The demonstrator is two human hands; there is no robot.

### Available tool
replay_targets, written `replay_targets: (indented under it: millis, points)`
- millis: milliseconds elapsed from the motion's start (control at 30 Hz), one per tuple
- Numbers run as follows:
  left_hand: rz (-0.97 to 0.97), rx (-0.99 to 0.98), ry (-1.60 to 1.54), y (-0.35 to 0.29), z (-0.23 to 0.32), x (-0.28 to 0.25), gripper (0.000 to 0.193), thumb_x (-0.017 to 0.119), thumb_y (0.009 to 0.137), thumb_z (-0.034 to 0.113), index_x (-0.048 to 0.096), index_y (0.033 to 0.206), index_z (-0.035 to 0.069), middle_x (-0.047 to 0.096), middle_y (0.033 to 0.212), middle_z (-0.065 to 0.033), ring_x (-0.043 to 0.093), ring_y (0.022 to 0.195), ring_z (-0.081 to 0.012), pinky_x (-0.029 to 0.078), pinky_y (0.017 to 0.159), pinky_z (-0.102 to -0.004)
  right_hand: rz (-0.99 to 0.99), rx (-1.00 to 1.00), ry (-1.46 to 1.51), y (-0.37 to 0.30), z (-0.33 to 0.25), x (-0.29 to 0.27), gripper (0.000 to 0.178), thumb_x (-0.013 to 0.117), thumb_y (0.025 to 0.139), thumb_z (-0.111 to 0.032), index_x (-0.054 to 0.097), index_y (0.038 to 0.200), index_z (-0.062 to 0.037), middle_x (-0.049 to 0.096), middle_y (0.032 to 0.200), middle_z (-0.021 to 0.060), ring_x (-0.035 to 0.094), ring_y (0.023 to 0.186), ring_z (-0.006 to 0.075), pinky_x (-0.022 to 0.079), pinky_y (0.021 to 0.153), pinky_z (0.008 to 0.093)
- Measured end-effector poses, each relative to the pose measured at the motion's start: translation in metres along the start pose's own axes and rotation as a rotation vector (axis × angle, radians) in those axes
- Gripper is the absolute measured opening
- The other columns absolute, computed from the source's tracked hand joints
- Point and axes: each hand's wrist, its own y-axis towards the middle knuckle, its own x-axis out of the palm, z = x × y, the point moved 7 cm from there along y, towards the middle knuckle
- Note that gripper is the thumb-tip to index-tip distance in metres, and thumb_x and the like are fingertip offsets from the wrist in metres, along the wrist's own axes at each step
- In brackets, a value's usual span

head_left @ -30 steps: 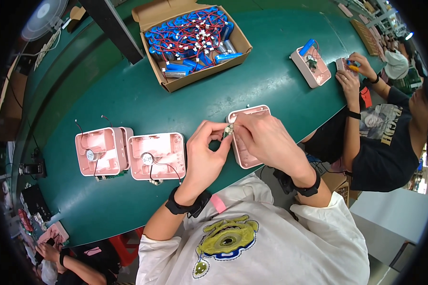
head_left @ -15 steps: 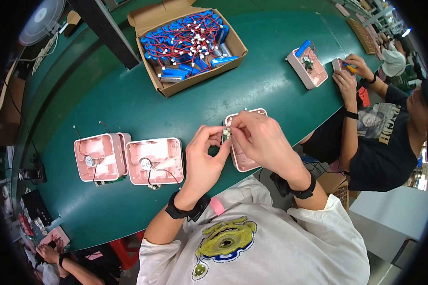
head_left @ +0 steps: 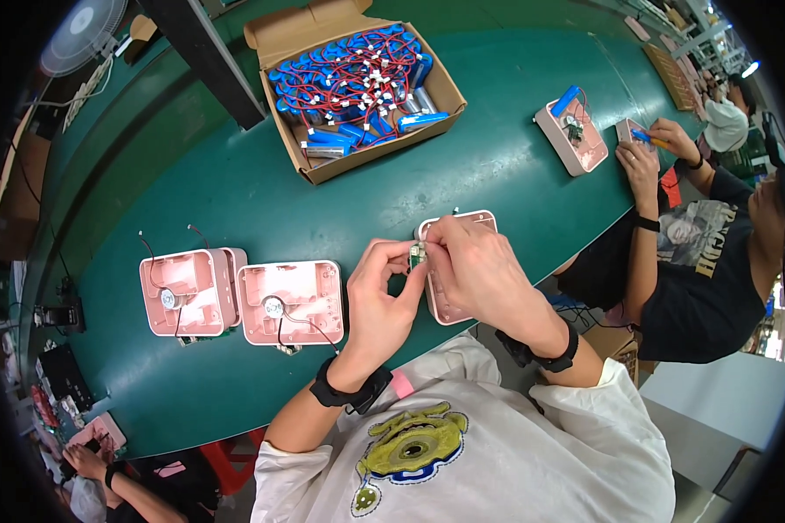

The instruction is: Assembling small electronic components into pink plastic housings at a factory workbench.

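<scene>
My left hand pinches a small green circuit board with pale components between thumb and fingertips. The fingers of my right hand close against the board's upper end; what they pinch there is too small and covered to make out. Beneath both hands lies a pink plastic housing, partly hidden by my right hand. To the left stand two more open pink housings, each with a round silvery part and dark and red wires inside.
An open cardboard box of blue batteries with red-black wires and white plugs stands beyond my hands. Farther right is a pink housing with a blue battery. A co-worker's hands work at the right; another person's hand shows lower left.
The view has shifted slightly, so the table things sit a little lower and farther right. My hands keep together at the circuit board. Blue now shows at the right-hand co-worker's fingers.
</scene>
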Motion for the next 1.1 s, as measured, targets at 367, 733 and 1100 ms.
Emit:
replay_targets:
  millis: [367,733,1100]
  points:
    - [-0.061,-0.233,-0.037,-0.010,-0.003,-0.003,0.027,0.070,0.097,-0.007,0.062,0.123,-0.003,0.066,0.112,-0.0060,0.064,0.100,-0.0102,0.052,0.090,-0.0244,-0.012,-0.353,-0.201,0.148,0.016,-0.047,0.018,0.072,0.094,-0.013,0.075,0.104,0.0010,0.075,0.096,0.0181,0.069,0.088,0.0377,0.055,0.083,0.0445]
    - [-0.067,-0.160,0.013,-0.019,0.012,-0.020,0.026,0.073,0.096,-0.002,0.064,0.120,-0.004,0.068,0.107,-0.0085,0.066,0.093,-0.0125,0.055,0.085,-0.0276,-0.515,-0.270,0.058,0.169,0.005,-0.037,0.018,0.073,0.096,-0.016,0.073,0.104,-0.0005,0.074,0.093,0.0086,0.067,0.086,0.0170,0.053,0.080,0.0333]
    - [-0.109,-0.173,0.051,-0.024,0.022,-0.026,0.025,0.072,0.096,-0.003,0.064,0.120,-0.004,0.069,0.110,-0.0085,0.066,0.097,-0.0114,0.055,0.088,-0.0274,-0.227,-0.139,0.855,0.121,-0.012,-0.075,0.018,0.070,0.103,-0.019,0.066,0.109,-0.0029,0.070,0.095,0.0007,0.060,0.087,0.0074,0.049,0.077,0.0261]
